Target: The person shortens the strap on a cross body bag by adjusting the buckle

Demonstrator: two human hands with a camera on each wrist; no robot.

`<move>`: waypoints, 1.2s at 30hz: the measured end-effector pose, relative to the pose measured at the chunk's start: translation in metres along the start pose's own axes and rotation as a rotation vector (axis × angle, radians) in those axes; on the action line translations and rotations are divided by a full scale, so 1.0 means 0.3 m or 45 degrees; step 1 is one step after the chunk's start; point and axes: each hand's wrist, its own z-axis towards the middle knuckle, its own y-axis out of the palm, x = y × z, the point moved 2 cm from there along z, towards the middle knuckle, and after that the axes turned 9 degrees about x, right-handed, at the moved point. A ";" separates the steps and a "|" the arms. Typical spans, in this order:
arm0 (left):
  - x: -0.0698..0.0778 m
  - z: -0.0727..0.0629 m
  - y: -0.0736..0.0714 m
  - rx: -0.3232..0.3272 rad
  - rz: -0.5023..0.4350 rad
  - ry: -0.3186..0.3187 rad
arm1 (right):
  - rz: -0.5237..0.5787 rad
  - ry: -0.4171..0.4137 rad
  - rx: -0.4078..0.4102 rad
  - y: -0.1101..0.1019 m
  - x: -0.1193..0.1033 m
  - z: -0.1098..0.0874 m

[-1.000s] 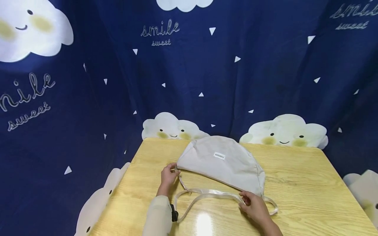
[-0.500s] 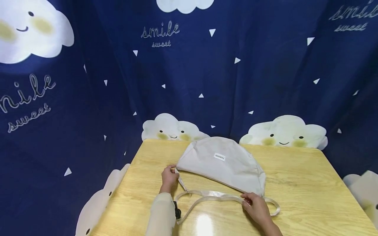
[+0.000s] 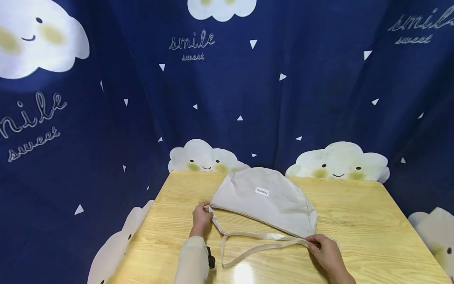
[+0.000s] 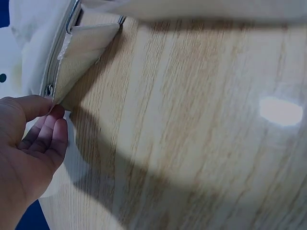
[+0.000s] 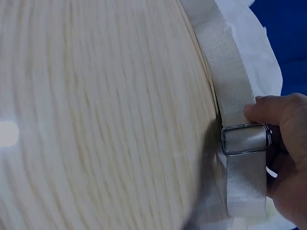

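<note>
A pale beige shoulder bag point(image 3: 264, 207) with a rounded top and a small "FASHION" label lies on the table, its zipped straight edge towards me. My left hand point(image 3: 201, 216) pinches the bag's left corner. In the left wrist view, thumb and fingertips meet at the zipper's end, beside a folded piece of strap point(image 4: 86, 52). At the right corner, my right hand point(image 3: 325, 252) holds the flat strap point(image 3: 259, 250), which loops in front of the bag. Close to that thumb sits a metal slider buckle point(image 5: 246, 139) on the strap. The fingers behind the strap are partly hidden.
The light wooden table point(image 3: 361, 221) extends left and right of the bag. Behind it hangs a dark blue curtain point(image 3: 227, 90) with cloud prints. A black device point(image 3: 211, 258) is on my left wrist.
My right hand has moved right along the strap to the bag's right corner, and the front loop has been drawn straighter. The left hand stays at the left corner.
</note>
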 end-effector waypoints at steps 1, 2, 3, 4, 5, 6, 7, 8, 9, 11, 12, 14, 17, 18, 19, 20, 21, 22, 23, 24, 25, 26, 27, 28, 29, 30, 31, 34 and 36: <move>0.001 0.002 0.001 0.002 -0.002 0.005 | -0.014 -0.008 0.002 -0.009 0.008 0.003; 0.003 0.005 0.003 0.001 -0.005 0.007 | -0.029 -0.012 0.010 -0.018 0.016 0.005; 0.005 0.007 0.004 0.001 -0.006 0.012 | -0.044 -0.013 0.021 -0.027 0.023 0.006; 0.007 0.010 0.006 -0.001 -0.008 0.011 | -0.054 -0.011 0.032 -0.036 0.031 0.007; 0.007 0.012 0.008 -0.004 -0.012 0.012 | -0.065 -0.014 0.044 -0.046 0.039 0.008; 0.007 0.013 0.009 -0.010 -0.013 0.015 | -0.078 -0.011 0.054 -0.054 0.048 0.007; 0.006 0.014 0.011 -0.014 -0.015 0.018 | -0.087 -0.009 0.070 -0.063 0.055 0.006; 0.005 0.015 0.012 -0.014 -0.013 0.011 | -0.090 -0.010 0.079 -0.071 0.060 0.005; 0.004 0.015 0.013 -0.010 -0.011 0.008 | -0.091 -0.010 0.080 -0.078 0.066 0.004; 0.000 0.014 0.015 -0.004 -0.007 -0.004 | -0.095 -0.013 0.074 -0.091 0.077 0.003; 0.000 0.014 0.014 0.001 -0.006 -0.008 | -0.100 -0.004 0.059 -0.096 0.082 0.001; 0.001 0.011 0.013 0.011 -0.009 -0.010 | -0.097 0.010 0.034 -0.108 0.092 0.000; 0.002 0.006 0.014 0.015 -0.014 0.011 | -0.101 0.032 0.028 -0.130 0.113 -0.004; 0.000 0.006 0.015 0.014 -0.015 0.012 | -0.107 0.042 0.036 -0.137 0.120 -0.006; -0.003 0.007 0.017 0.015 -0.014 0.015 | -0.110 0.045 0.051 -0.144 0.128 -0.008; -0.008 0.008 0.019 0.013 -0.010 0.016 | -0.107 0.050 0.064 -0.150 0.135 -0.011; -0.013 0.009 0.020 0.013 -0.008 0.018 | -0.107 0.053 0.079 -0.155 0.142 -0.014; -0.019 0.011 0.022 0.014 -0.011 0.017 | -0.106 0.058 0.091 -0.158 0.148 -0.017; -0.022 0.013 0.022 0.013 -0.018 0.015 | -0.107 0.063 0.100 -0.161 0.153 -0.020; -0.026 0.014 0.023 0.013 -0.029 0.020 | -0.108 0.062 0.110 -0.164 0.157 -0.022; -0.028 0.015 0.022 0.012 -0.045 0.029 | -0.100 0.058 0.118 -0.166 0.161 -0.023; -0.029 0.016 0.023 0.016 -0.059 0.051 | -0.101 0.052 0.129 -0.167 0.164 -0.024; -0.029 0.016 0.021 0.019 -0.071 0.067 | -0.105 0.042 0.139 -0.169 0.166 -0.025; -0.031 0.016 0.021 0.019 -0.080 0.076 | -0.111 0.033 0.150 -0.170 0.167 -0.027; -0.033 0.014 0.019 0.036 -0.108 0.125 | -0.116 0.024 0.160 -0.171 0.167 -0.028; -0.035 0.015 0.019 0.034 -0.113 0.135 | -0.115 0.013 0.162 -0.171 0.169 -0.027; -0.033 0.012 0.017 0.029 -0.118 0.139 | -0.123 0.008 0.165 -0.171 0.170 -0.027; -0.017 0.001 0.012 0.014 -0.124 0.121 | -0.137 0.012 0.150 -0.176 0.170 -0.024; -0.001 -0.008 0.011 -0.023 -0.113 0.049 | -0.142 0.017 0.130 -0.183 0.170 -0.020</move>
